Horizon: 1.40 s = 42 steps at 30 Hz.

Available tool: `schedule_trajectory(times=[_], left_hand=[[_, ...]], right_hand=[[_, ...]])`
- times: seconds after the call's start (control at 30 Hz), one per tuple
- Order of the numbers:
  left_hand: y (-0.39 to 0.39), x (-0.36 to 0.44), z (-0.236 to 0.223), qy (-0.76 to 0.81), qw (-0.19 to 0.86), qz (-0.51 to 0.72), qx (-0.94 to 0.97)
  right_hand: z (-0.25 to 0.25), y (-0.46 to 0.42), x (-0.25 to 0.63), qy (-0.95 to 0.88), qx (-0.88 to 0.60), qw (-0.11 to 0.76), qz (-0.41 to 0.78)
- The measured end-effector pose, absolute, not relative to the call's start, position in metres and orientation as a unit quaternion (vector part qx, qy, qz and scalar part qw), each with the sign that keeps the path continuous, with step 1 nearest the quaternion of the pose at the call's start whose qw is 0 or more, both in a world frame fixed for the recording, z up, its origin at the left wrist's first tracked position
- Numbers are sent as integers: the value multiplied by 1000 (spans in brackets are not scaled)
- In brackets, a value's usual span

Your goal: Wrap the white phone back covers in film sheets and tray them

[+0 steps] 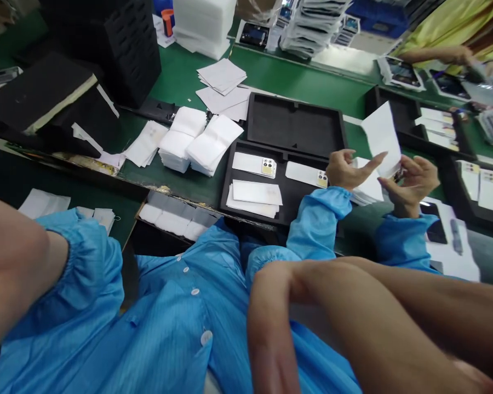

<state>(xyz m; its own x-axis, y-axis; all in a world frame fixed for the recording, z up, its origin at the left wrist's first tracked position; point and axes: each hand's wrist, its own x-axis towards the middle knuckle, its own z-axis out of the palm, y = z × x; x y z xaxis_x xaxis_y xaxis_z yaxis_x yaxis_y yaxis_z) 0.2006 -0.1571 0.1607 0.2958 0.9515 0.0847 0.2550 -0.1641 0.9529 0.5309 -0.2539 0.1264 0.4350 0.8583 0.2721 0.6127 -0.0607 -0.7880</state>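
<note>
Large and close to the lens, part of my left hand or wrist (14, 268) comes out of a blue elastic cuff and runs off the left edge. At the lower right, my right hand (345, 306) also looms near the lens, with its finger pose unclear. I make out nothing held in either. Beyond them, on the green bench (267, 63), a black foam tray (252, 214) holds white phone back panels (246, 163) with camera cutouts and white slips (257, 192). An empty-looking black tray (296, 125) lies behind it.
Right of me, a co-worker's hands (411, 180) lift a white sheet (382, 134) above a paper stack. Folded white paper stacks (213, 143) stand left of the tray. Black crates (107, 49) rise at the back left. Someone in yellow (452, 33) works across the bench.
</note>
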Motion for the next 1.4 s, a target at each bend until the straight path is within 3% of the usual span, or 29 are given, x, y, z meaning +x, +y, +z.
schedule_trajectory(times=[0.1,0.13,0.2,0.43,0.57,0.77,0.87,1.0,1.07,1.23,1.4], left_hand=[[-173,377,137,334,737,491,322],[-173,414,127,273,789,504,221],[-171,451,109,225,817,496,190],[-170,440,98,272,794,522,152],[-167,438,102,298,783,538,96],[-161,400,119,583,538,588,160],[-168,396,127,606,515,563,225],[-182,415,129,583,472,654,92],[-184,425,126,524,497,690,50],[-174,431,114,289,758,575,105],[-175,428,118,295,796,516,115]], right_hand=[[109,-263,542,-503,-710,483,94],[102,-265,545,-506,-709,482,102],[90,-266,548,-502,-706,484,127],[71,-259,550,-533,-678,496,107],[84,-262,544,-591,-642,460,165],[90,-270,552,-528,-681,466,204],[78,-266,565,-494,-691,494,185],[62,-256,577,-446,-712,521,151],[58,-252,582,-426,-719,533,131],[56,-250,593,-397,-722,545,154],[53,-245,596,-409,-705,569,108]])
